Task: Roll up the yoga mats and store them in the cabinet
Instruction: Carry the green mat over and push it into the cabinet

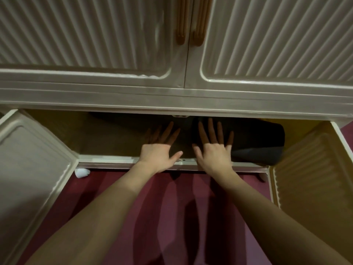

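Dark rolled foam yoga mat [254, 142] lies in bottom compartment of cream ribbed plastic cabinet [172, 100], right end near open door. Likely light, springy, prone to unroll; push flat on roll's side. Left hand [158, 150], right hand [212, 150]: fingers spread straight; right presses mat, left's contact unclear.

No text, label, brand, number or sign can be read anywhere

Rolled mat [256, 142] inside lower cabinet compartment [107, 139], toward the right — both hands [159, 150] [214, 152] before it, open doors [32, 165] [313, 169] either side.
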The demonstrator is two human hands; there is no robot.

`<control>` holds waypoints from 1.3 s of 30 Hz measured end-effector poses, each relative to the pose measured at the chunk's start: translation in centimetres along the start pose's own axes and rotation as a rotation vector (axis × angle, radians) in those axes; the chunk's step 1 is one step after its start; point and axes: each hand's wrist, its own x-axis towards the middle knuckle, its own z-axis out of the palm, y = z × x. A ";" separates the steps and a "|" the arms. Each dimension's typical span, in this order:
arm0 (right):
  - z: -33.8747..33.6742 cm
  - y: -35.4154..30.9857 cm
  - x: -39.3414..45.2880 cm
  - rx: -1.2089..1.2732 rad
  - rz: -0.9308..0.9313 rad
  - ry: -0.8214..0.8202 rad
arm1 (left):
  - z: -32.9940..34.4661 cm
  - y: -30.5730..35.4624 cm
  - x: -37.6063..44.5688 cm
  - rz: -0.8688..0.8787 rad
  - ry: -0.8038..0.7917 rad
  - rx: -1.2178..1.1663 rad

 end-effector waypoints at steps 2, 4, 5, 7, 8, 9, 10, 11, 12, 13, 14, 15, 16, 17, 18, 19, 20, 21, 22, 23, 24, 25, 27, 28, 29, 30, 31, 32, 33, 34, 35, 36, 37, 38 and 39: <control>0.1 -0.5 0.4 0.017 0.018 -0.030 | -0.3 -0.6 -0.3 0.009 0.000 0.011; 0.4 -0.6 0.0 0.022 0.016 -0.028 | -0.3 -1.1 -0.6 0.002 -0.007 0.000; 0.5 -0.7 -0.4 0.013 0.008 -0.021 | -0.4 -1.3 -0.7 0.003 0.007 0.004; 0.7 -0.6 -1.1 0.006 -0.017 0.005 | -0.8 -2.1 -0.5 0.000 0.050 0.019; 0.8 -0.5 -1.5 0.002 -0.025 0.008 | -1.2 -2.5 -0.2 -0.018 0.055 0.020; 0.8 -0.3 -1.7 -0.013 -0.034 0.011 | -1.6 -2.9 0.3 -0.043 0.048 0.023; 0.8 -0.1 -2.0 -0.036 -0.047 0.014 | -1.9 -3.2 0.7 -0.069 0.035 0.034; 0.7 0.0 -2.3 -0.058 -0.065 0.019 | -1.9 -3.2 1.0 -0.088 0.021 0.045; 0.5 0.2 -2.5 -0.070 -0.082 0.018 | -1.8 -3.2 1.3 -0.101 0.012 0.046; 0.3 0.4 -2.7 -0.075 -0.097 0.017 | -1.5 -2.9 1.5 -0.112 0.012 0.029; 0.2 0.7 -2.9 -0.076 -0.100 0.025 | -1.1 -2.6 1.5 -0.124 0.019 0.006; 0.2 1.1 -3.3 -0.076 -0.081 0.045 | -0.8 -2.4 1.6 -0.135 0.029 -0.016; 0.2 1.6 -3.9 -0.077 -0.027 0.076 | -0.6 -2.2 1.6 -0.144 0.039 -0.030; 0.2 2.3 -4.7 -0.067 0.060 0.105 | -0.4 -2.1 1.5 -0.150 0.048 -0.031; 0.2 3.0 -5.5 -0.045 0.156 0.119 | -0.3 -2.1 1.4 -0.154 0.057 -0.024; 0.2 3.8 -6.2 -0.021 0.233 0.121 | -0.2 -2.1 1.3 -0.156 0.062 -0.017; 0.3 4.4 -6.8 -0.002 0.269 0.112 | -0.1 -2.1 1.1 -0.162 0.059 -0.013; 0.6 5.0 -7.2 0.011 0.266 0.100 | 0.0 -2.1 1.0 -0.169 0.050 -0.009; 0.9 5.3 -7.3 0.023 0.240 0.093 | 0.0 -2.1 1.0 -0.174 0.040 -0.003; 1.3 5.5 -7.2 0.038 0.216 0.089 | -0.1 -2.1 1.0 -0.179 0.032 0.000; 1.5 5.5 -6.9 0.061 0.209 0.089 | -0.3 -2.0 1.2 -0.183 0.029 -0.005; 1.8 5.4 -6.6 0.088 0.220 0.084 | -0.5 -1.9 1.5 -0.184 0.032 -0.019; 2.2 5.4 -6.0 0.140 0.253 0.052 | -0.6 -1.8 2.0 -0.185 0.038 -0.043; 2.2 5.5 -5.6 0.145 0.258 0.036 | -0.5 -1.6 2.2 -0.187 0.036 -0.046; 2.2 5.8 -5.3 0.133 0.248 0.030 | -0.3 -1.4 2.3 -0.191 0.032 -0.049; 2.2 6.2 -5.0 0.118 0.229 0.024 | -0.2 -1.2 2.4 -0.198 0.028 -0.056; 2.1 6.6 -4.7 0.118 0.214 0.005 | -0.2 -1.1 2.6 -0.207 0.024 -0.063; 2.2 7.0 -4.6 0.132 0.204 -0.011 | -0.1 -0.9 2.8 -0.217 0.018 -0.065; 2.3 7.2 -4.5 0.141 0.204 -0.023 | -0.1 -0.8 2.9 -0.226 0.016 -0.061; 2.4 7.2 -4.6 0.133 0.213 -0.016 | 0.0 -0.7 2.8 -0.232 0.021 -0.053; 2.5 7.0 -4.7 0.110 0.228 0.006 | 0.2 -0.6 2.7 -0.235 0.028 -0.047; 2.4 6.5 -4.9 0.078 0.252 0.039 | 0.3 -0.5 2.5 -0.235 0.031 -0.043; 2.3 5.8 -5.0 0.036 0.275 0.075 | 0.5 -0.6 2.2 -0.232 0.030 -0.040; 2.0 4.8 -5.0 -0.004 0.280 0.111 | 0.6 -0.6 2.0 -0.229 0.024 -0.038; 1.8 3.7 -5.0 -0.026 0.247 0.155 | 0.5 -0.7 1.7 -0.224 0.014 -0.037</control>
